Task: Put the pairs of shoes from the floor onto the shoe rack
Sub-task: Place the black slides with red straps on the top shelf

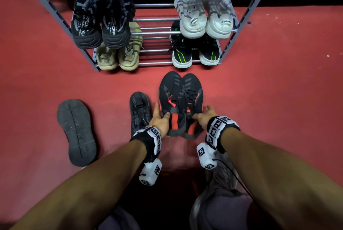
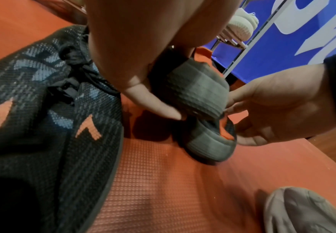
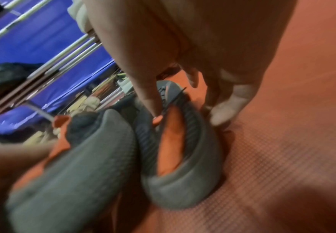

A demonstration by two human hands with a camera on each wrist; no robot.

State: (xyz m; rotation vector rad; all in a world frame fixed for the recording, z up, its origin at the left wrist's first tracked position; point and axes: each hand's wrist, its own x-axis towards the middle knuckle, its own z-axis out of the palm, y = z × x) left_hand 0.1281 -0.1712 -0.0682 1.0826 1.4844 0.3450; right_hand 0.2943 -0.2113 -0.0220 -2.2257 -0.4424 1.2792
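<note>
A pair of black shoes with orange trim lies side by side on the red floor in front of the shoe rack, toes toward it. My left hand grips the left shoe at the heel, thumb inside the collar, and that heel is tipped up. My right hand pinches the right shoe's heel collar, with one finger in the opening and the others outside. A dark grey shoe stands just left of my left hand. Its mate lies sole up, farther left.
The rack holds a black pair, a white-grey pair, a beige pair and a black-green pair, with pale shoes on the top shelf. Metal bars show between the pairs. A grey shoe sits below my right wrist.
</note>
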